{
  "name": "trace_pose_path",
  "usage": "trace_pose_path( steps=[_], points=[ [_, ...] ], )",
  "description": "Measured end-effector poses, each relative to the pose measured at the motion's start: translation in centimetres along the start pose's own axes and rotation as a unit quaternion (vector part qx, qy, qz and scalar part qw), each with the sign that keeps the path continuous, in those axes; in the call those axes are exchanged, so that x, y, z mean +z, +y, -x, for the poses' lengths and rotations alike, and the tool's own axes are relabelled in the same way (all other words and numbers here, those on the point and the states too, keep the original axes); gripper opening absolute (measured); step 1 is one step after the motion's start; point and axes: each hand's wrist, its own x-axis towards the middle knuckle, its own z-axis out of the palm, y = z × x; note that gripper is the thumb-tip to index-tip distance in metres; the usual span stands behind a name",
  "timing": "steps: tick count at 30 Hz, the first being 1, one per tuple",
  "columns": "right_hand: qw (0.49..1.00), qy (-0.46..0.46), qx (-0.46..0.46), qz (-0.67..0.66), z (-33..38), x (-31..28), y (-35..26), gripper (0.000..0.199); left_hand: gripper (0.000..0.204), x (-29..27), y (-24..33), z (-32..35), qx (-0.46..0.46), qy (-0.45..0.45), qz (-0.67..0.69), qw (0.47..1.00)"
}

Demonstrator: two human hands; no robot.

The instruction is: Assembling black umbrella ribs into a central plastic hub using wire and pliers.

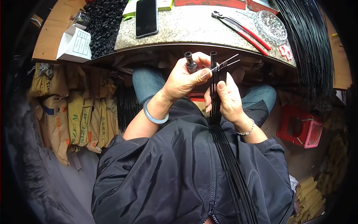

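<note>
Status?

— Left hand: thumb pinching pins, dark fitting in curled fingers. Right hand: grasping strands, thumb on near face. Neither released.

Where are strands vs. surface?

— Wearer's side of surface's near edge, not on it. Black, flat bunch, running down over jacket. Pins cross upper end, short of surface's edge. Black tube pokes up at same end; can't tell what grips it.

And on surface?

— Phone at surface's left, screen dark. Pliers right of surface's middle, red handles toward near edge. Glass dish at surface's right, just beside pliers.

Off it?

— White carton left of surface, black fibres draped down its right end. Sacks lower, off its left end.
</note>
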Motion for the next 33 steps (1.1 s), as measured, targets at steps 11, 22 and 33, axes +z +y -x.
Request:
trace_pose_path(
  steps=[11,22,33],
  points=[
    [0.998,-0.033,0.047,-0.035,-0.7,-0.3,-0.2,0.045,0.015,-0.6,0.9,0.2,-0.015,-0.02,-0.011,1.0],
    [0.996,-0.045,0.034,-0.067,-0.7,-0.2,0.2,0.038,0.014,-0.9,0.4,0.1,-0.006,-0.064,0.063,0.996],
    [0.997,-0.04,0.006,-0.07,-0.5,-0.4,0.5,0.026,0.014,-0.8,0.1,0.2,0.002,-0.052,0.033,0.998]
  ],
)
